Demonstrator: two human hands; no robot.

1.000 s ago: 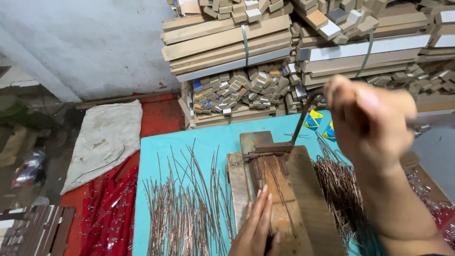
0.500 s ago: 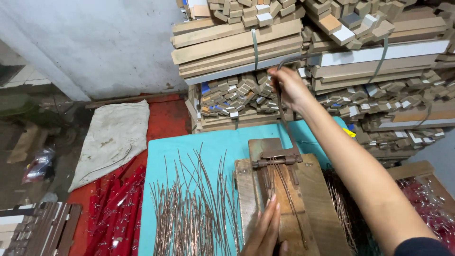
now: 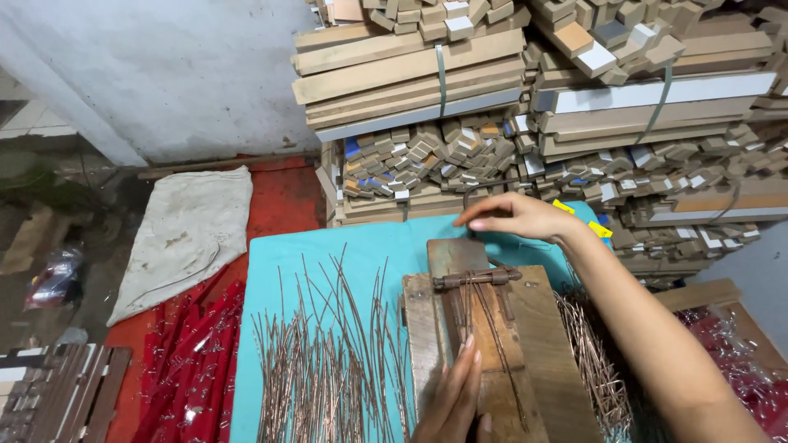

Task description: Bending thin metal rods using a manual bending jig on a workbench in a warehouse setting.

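My left hand [image 3: 451,402] lies nearest to me, palm down and fingers extended, on the near part of the wooden jig [image 3: 492,344]; it presses flat and grips nothing. A few copper wires [image 3: 484,324] lie on the jig beside those fingers. Their long axis runs from me outward, along the length of the jig, and their far ends pass under the rusty metal bar [image 3: 476,278] that crosses the jig from side to side. Left of the jig, on the teal cloth [image 3: 287,254], a loose spread of copper wires [image 3: 328,361] fans out, mostly pointing the same near-to-far way. Right of the jig lies a denser heap of wires [image 3: 595,361], slanted.

Beyond the bar, my right hand [image 3: 513,217] hovers over the far end of the jig, fingers curled around a thin dark bent wire [image 3: 476,190] that arches leftward from the fingertips; whether the grip is firm I cannot tell.

Further left of the jig, red packets [image 3: 193,369] lie on the floor, with a pale sack [image 3: 185,238] beyond them. Behind the jig stand strapped bundles of wooden strips [image 3: 427,74].
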